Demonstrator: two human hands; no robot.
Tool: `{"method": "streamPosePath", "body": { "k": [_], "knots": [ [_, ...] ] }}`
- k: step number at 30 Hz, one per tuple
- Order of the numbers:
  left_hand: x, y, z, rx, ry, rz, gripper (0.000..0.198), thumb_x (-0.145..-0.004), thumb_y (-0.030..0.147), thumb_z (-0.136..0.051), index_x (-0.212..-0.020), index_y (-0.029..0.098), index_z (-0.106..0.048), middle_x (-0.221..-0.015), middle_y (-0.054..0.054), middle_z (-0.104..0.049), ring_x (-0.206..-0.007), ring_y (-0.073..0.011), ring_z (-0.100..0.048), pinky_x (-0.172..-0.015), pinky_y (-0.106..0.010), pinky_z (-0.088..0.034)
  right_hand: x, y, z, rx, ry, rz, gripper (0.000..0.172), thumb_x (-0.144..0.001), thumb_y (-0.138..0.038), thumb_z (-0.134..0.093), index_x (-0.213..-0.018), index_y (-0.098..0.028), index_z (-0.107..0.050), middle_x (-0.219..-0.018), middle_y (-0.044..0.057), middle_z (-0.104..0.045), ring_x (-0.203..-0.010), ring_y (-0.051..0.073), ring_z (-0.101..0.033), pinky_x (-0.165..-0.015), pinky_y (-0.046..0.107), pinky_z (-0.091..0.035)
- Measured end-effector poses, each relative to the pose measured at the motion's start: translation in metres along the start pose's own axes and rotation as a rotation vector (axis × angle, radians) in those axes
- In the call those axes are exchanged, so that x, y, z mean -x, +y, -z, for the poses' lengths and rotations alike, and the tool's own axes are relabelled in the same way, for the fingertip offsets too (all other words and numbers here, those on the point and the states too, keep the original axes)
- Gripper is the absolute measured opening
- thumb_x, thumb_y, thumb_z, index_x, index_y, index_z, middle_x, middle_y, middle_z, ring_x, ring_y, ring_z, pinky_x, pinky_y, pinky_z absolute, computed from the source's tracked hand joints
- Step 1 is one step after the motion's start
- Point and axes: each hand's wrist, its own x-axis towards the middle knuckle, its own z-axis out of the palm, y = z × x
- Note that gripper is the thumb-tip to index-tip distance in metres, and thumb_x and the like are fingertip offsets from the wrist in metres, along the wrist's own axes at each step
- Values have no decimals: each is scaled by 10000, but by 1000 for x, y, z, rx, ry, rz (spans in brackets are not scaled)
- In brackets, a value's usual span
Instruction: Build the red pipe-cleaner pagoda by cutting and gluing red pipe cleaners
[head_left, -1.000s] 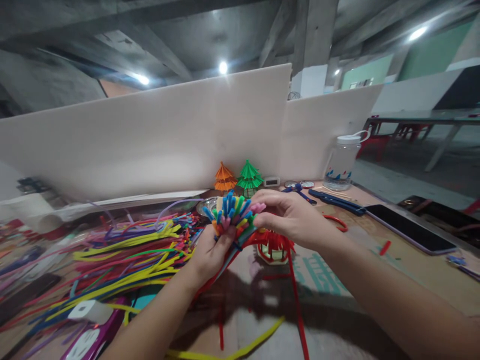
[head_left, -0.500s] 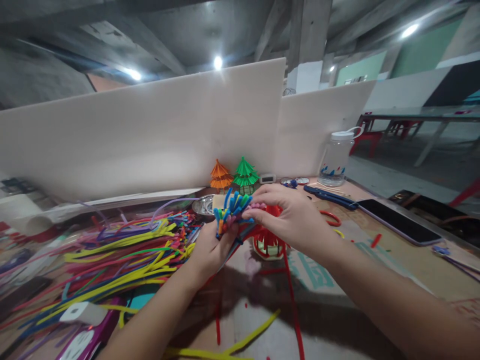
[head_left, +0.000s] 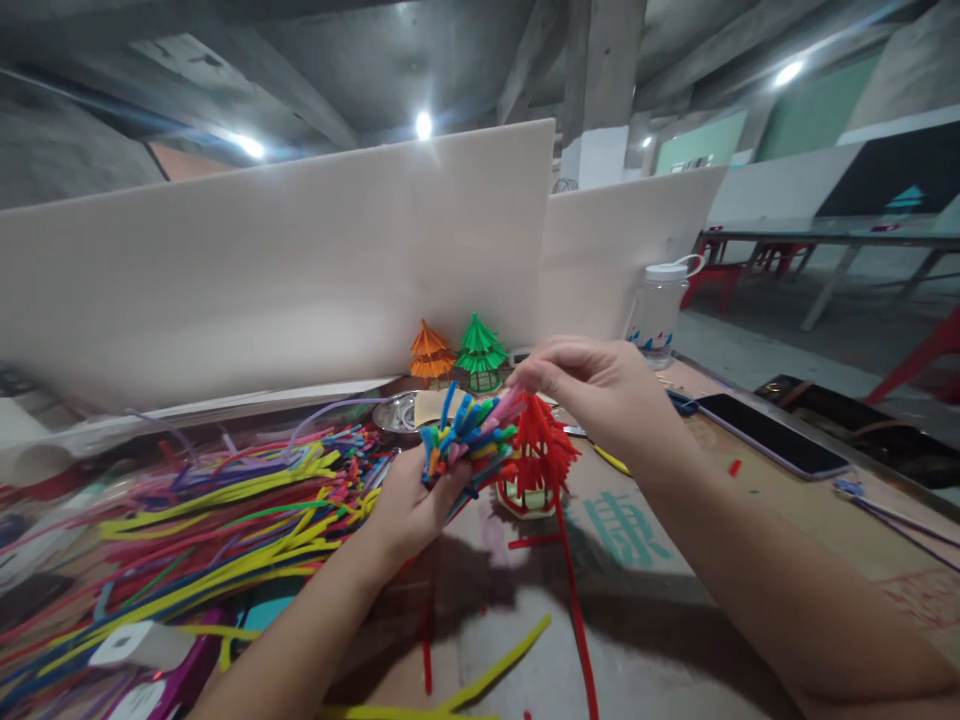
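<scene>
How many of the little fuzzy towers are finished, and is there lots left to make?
Two look done: the orange tower and the green tower stand by the white board. A red tower stands on the table, a long red stem trailing from it. In hand: the left hand grips a bundle of mixed stems, and the right hand pinches a pink one. A big pile of loose stems remains.

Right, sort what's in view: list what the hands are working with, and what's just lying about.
In hand:
- left hand gripping the bundle of coloured stems
- right hand pinching a pink stem from it
- red pagoda just behind

Lying about:
- stem pile
- orange pagoda
- green pagoda
- bottle
- phone
</scene>
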Motion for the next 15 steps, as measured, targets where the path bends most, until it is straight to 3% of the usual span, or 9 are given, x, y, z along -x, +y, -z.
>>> {"method": "streamPosePath", "body": {
  "k": [2,4,6,8,11,15],
  "knots": [
    [1,-2,-1,2,17,16,383,-999,467,-512,-970,148,-722,-873,-65,-750,-759,-215,-674,-714,-286,-530,1,2,2,-94,67,-30,273,-914,-415,-709,-777,-188,-771,-787,30,-746,-802,158,-690,-768,264,-525],
    [1,-2,-2,27,29,39,423,-1005,499,-495,-961,148,-726,-900,-73,-755,-808,-228,-683,-753,-300,-538,0,7,3,-250,27,-36,389,-870,-573,-716,-936,-196,-787,-919,56,-771,-925,192,-716,-872,302,-550],
    [1,-2,-3,67,26,57,439,-1007,517,-487,-1006,154,-733,-952,-77,-764,-870,-241,-695,-815,-320,-546,-1,11,4,-404,-152,-43,626,-784,-711,-714,-1166,-216,-749,-1108,87,-760,-1081,230,-702,-967,354,-550],
    [1,0,-3,93,22,61,448,-1007,532,-484,-1057,167,-738,-995,-76,-772,-921,-250,-703,-868,-337,-545,-3,13,4,-451,-357,-80,721,-746,-707,-751,-1288,-234,-697,-1250,105,-719,-1196,252,-661,-1019,391,-537],
    [0,1,-3,98,19,50,447,-1004,540,-490,-1107,186,-744,-1067,-78,-776,-997,-260,-703,-937,-354,-533,-3,14,2,-374,-436,-147,484,-816,-542,-783,-1172,-215,-753,-1240,101,-721,-1173,235,-668,-1006,393,-545],
    [0,0,-4,114,-25,49,436,-1007,528,-488,-1137,193,-735,-1123,-80,-764,-1037,-262,-688,-976,-367,-522,1,15,-11,-362,-329,-152,330,-853,-486,-765,-963,-175,-780,-1093,89,-757,-1045,212,-701,-946,379,-563]
  ]
}}
